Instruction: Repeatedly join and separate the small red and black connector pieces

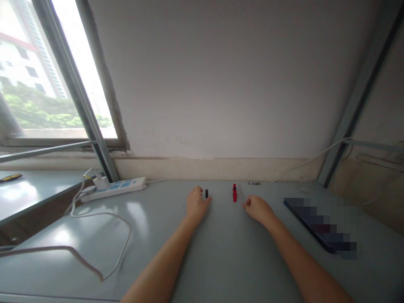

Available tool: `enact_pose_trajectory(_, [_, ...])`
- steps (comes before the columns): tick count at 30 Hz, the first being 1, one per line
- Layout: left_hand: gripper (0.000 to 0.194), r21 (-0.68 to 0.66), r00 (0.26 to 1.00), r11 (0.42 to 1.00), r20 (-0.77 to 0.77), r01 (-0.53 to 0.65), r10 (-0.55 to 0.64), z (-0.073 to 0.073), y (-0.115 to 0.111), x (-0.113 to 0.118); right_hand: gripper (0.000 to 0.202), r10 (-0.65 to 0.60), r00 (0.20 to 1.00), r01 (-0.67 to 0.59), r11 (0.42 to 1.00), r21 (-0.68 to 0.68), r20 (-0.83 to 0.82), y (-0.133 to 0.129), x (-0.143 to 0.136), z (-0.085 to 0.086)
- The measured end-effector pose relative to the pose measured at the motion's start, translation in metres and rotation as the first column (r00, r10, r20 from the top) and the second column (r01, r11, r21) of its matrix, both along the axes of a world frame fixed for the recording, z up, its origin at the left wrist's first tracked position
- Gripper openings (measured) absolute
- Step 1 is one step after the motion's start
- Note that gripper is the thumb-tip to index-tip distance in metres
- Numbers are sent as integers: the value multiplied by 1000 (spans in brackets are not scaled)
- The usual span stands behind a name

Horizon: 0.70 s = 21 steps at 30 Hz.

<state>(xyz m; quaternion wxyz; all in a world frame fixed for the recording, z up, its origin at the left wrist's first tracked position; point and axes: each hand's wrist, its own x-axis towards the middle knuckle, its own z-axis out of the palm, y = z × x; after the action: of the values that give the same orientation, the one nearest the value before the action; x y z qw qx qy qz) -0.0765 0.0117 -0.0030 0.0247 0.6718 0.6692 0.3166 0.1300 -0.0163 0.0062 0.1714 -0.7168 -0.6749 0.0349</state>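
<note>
A small black cylinder [206, 193] stands upright on the grey table, between the thumb and fingers of my left hand [196, 205]. Those fingers are apart, and a gap shows beside the cylinder; whether the thumb touches it is unclear. To its right, small red pieces [235, 196] line up with a dark bit among them. Clear, see-through pieces [240, 192] lie just beyond them, too faint to name. My right hand [258, 208] is by these clear pieces with its fingers curled together in a pinch; anything inside is too small to make out.
Several tiny dark metallic pieces [254, 183] lie by the wall. At the left, a white power strip [118, 188] trails a cable [127, 240] across the table [217, 261]. A dark flat device [311, 227], partly pixelated, lies right. Metal posts [341, 113] rise at both sides.
</note>
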Motion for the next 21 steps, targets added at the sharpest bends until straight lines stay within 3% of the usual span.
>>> enact_pose_trajectory(6, [19, 85, 996, 993, -35, 88, -85, 8, -16, 14, 21, -23, 1000, 23, 1000, -6, 21, 5, 2, -8])
enact_pose_trajectory(9, [12, 67, 965, 964, -59, 259, -255, 7, -25, 27, 20, -24, 1000, 24, 1000, -2, 13, 6, 2, -10])
enact_pose_trajectory(12, [11, -29, 884, 889, -91, 458, -458, 4, -32, 40, 19, -12, 1000, 12, 1000, 21, 2, 5, 0, -10])
enact_pose_trajectory(15, [25, -78, 837, 847, -132, 526, -531, 1, -34, 51, 18, -10, 1000, 9, 998, 54, 11, 5, -2, -11])
enact_pose_trajectory(21, [55, -96, 800, 820, -181, 564, -572, -2, -25, 62, 18, -17, 1000, 16, 997, 80, 16, 7, -4, -16])
